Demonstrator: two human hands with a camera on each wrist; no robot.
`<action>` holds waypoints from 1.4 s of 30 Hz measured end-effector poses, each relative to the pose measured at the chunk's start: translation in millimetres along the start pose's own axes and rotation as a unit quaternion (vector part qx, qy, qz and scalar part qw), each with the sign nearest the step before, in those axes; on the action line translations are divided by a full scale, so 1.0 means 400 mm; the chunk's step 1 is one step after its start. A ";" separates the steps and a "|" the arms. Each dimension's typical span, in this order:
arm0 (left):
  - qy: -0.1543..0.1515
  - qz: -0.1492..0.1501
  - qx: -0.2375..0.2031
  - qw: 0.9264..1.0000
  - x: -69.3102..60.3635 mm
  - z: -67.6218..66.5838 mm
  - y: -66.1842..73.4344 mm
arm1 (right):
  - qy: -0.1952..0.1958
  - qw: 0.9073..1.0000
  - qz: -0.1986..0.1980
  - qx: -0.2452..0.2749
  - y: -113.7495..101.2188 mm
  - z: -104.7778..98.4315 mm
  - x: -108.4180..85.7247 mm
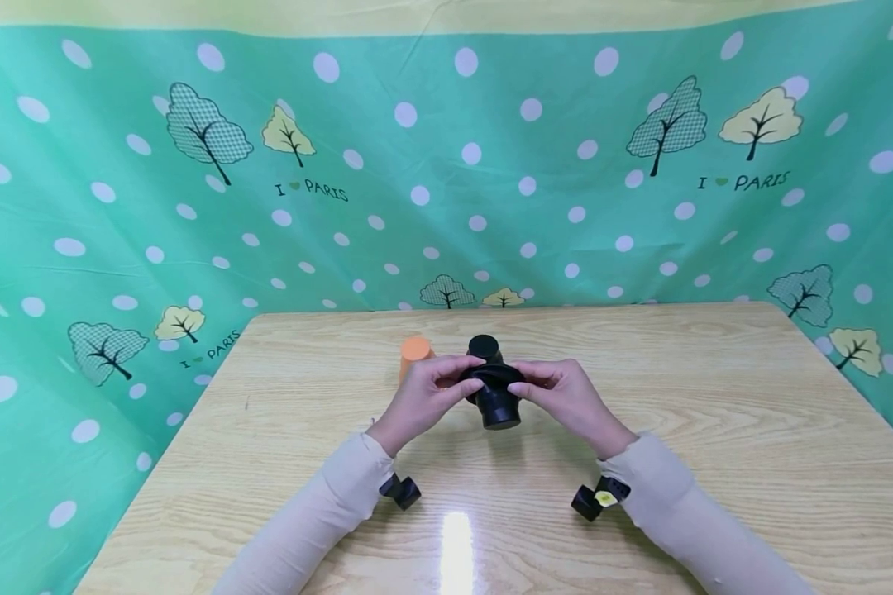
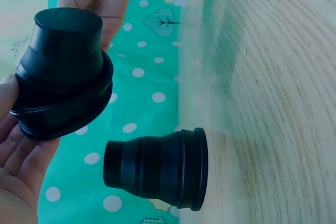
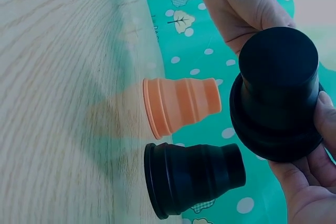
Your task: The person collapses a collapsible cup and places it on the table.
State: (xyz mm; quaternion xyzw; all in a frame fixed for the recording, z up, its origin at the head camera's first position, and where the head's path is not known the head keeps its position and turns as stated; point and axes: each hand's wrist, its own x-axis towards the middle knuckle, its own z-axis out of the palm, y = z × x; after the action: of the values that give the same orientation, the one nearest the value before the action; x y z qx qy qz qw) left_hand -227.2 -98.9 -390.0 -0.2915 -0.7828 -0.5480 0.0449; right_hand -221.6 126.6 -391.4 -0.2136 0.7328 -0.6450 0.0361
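Note:
Both hands hold a black collapsible cup (image 1: 498, 405) between them, above the table. Its narrow base points down and toward me, and its wide rim looks partly folded and slanted in the left wrist view. My left hand (image 1: 426, 398) pinches the rim from the left with thumb and fingers, while my right hand (image 1: 565, 398) pinches it from the right. Just behind stands a second black cup (image 3: 197, 177), upside down on its wide rim. Beside that one is an orange collapsible cup (image 3: 184, 106), also upside down and partly hidden by my left hand in the head view.
The wooden table (image 1: 268, 463) carries the two standing cups near its far side. A green dotted cloth (image 1: 446, 165) with printed trees hangs behind it and along both sides. Each wrist wears a small black camera (image 1: 406, 493).

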 end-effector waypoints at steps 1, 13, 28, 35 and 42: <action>0.003 0.002 0.001 1.000 0.000 0.001 0.000 | 0.001 1.000 -0.001 0.001 0.000 0.000 0.000; -0.004 -0.025 -0.015 1.000 0.005 0.004 -0.006 | 0.004 0.999 -0.007 -0.041 -0.013 0.004 -0.001; -0.081 -0.045 -0.044 0.995 0.006 -0.002 0.003 | -0.015 0.999 0.000 -0.039 -0.008 -0.005 0.001; -0.102 -0.049 -0.038 0.993 0.005 -0.001 0.004 | -0.029 0.999 -0.011 -0.039 -0.007 -0.003 0.001; -0.088 -0.056 -0.083 0.991 0.005 -0.006 0.007 | -0.044 0.999 0.024 -0.022 0.002 -0.012 0.002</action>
State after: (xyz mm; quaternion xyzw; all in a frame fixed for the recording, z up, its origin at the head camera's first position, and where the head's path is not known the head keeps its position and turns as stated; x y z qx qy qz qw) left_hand -228.1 -99.6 -386.0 -0.2974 -0.7503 -0.5851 -0.0791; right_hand -224.3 130.8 -391.3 -0.2243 0.7493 -0.6181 0.0789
